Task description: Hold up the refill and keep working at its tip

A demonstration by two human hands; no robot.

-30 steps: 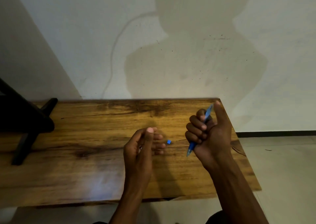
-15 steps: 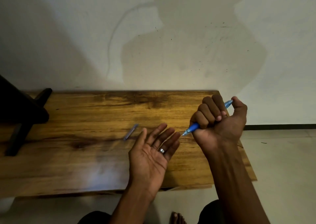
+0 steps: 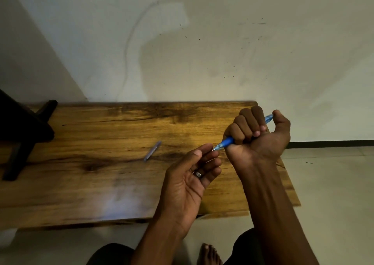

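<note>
The right hand (image 3: 257,137) is wrapped in a full fist round the blue pen (image 3: 227,142), thumb set over its far end, with the pen slanting down so its tip pokes out toward the left. The left hand (image 3: 192,175) sits palm up just below that tip, thumb and forefinger pinched close at the point; whether they have actually got hold of anything there I cannot tell. A ring shows on one finger.

Left of the pen, well apart from it on the wooden table (image 3: 101,183), lies a thin greyish stick (image 3: 152,151), perhaps the refill, untouched by either hand. To my eye the pen is taken apart and the putting-together remains: that loose piece has not yet gone in.
</note>
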